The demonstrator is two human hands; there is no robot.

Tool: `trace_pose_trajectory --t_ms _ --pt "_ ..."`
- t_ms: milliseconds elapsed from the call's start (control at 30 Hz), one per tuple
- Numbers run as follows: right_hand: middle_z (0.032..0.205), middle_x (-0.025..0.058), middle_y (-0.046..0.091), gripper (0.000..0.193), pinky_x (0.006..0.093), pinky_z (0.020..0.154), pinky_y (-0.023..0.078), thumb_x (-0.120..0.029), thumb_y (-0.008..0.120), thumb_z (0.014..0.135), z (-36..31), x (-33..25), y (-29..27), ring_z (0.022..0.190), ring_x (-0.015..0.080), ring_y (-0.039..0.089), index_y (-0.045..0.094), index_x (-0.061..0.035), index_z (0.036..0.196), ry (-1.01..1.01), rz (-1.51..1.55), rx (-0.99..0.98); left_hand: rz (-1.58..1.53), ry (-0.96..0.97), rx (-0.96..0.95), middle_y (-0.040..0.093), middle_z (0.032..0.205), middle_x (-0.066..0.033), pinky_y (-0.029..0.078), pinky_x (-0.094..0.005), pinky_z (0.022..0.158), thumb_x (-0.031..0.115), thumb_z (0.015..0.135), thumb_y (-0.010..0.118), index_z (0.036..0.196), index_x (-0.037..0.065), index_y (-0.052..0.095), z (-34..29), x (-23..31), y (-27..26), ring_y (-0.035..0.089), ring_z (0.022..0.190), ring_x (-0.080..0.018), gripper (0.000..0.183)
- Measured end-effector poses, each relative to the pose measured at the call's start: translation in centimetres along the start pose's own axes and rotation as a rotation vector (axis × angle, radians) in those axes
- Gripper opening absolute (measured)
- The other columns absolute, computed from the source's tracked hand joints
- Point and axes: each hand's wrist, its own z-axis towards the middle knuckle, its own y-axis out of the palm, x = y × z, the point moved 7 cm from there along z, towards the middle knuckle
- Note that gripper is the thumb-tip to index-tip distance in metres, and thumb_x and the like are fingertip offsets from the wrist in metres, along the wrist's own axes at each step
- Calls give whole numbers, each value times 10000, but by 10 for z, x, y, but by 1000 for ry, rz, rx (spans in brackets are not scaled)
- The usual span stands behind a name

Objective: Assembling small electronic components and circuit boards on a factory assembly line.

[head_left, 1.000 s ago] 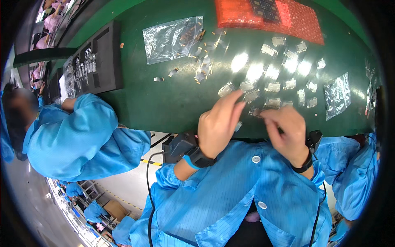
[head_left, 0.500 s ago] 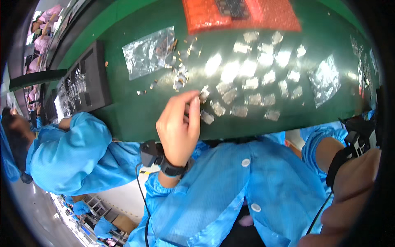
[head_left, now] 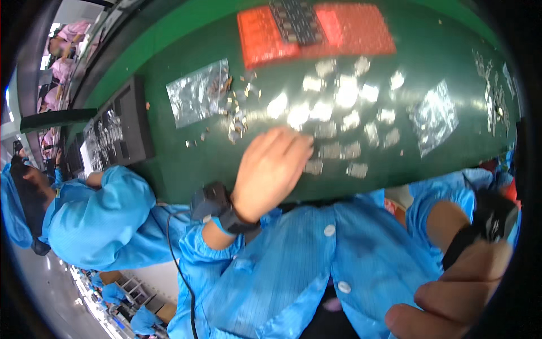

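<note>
My left hand [head_left: 270, 168] reaches over the green table, palm down, fingers extended and slightly bent over the nearest of several small silver metal parts [head_left: 329, 151]. Its fingertips and whatever lies under the palm are hidden. Rows of the same parts spread to the right of it, some blurred by glare. Beyond the fingers lies a scatter of tiny gold and dark pieces [head_left: 237, 121]. My right hand [head_left: 457, 294] is close to the camera at the lower right, off the table, with curled fingers; part of it is cut off, and anything inside it is hidden.
A clear bag [head_left: 199, 95] lies at the left, another crumpled clear bag [head_left: 435, 117] at the right. Red bubble wrap [head_left: 361, 31] with a dark slotted panel [head_left: 296, 22] rests at the back. A black foam tray [head_left: 135, 121] and a co-worker's blue sleeve [head_left: 96, 220] are on the left.
My left hand has moved right and turned palm down, now covering metal parts that showed before. My right hand has shifted slightly left. The whole view has tilted a little.
</note>
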Motion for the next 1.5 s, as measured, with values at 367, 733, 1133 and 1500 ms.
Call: trace_pose_trajectory --t_ms 367,733,1133,1500 --pt "720 -5 604 132 249 495 401 -165 682 678 5 27 22 632 127 542 719 -156 804 -699 84 -5 64 -9 -64 621 901 -105 466 -376 786 42 742 661 938 26 623 9 2 5 583 907 -281 200" --pt "1151 116 587 466 406 856 428 -77 657 696 19 160 91 1077 302 533 567 -10 1148 -189 -262 -64 117 33 -262 485 1309 -146 360 -427 1016 122 776 656 1256 0 479 9 8 27 426 1247 -328 526" --pt "1258 121 524 463 442 1029 318 -199 655 781 33 152 148 1261 311 391 545 4 1183 -470 -224 -260 121 -21 -180 497 1302 -140 334 -442 1043 157 792 659 1214 1 521 0 -10 9 420 1251 -328 471" --pt "727 88 576 87 375 678 448 -47 664 701 84 160 110 743 275 549 611 -41 769 -362 -164 48 303 -370 240 650 810 -114 466 -381 698 52 773 641 849 32 651 3 -84 -86 591 767 -299 78"
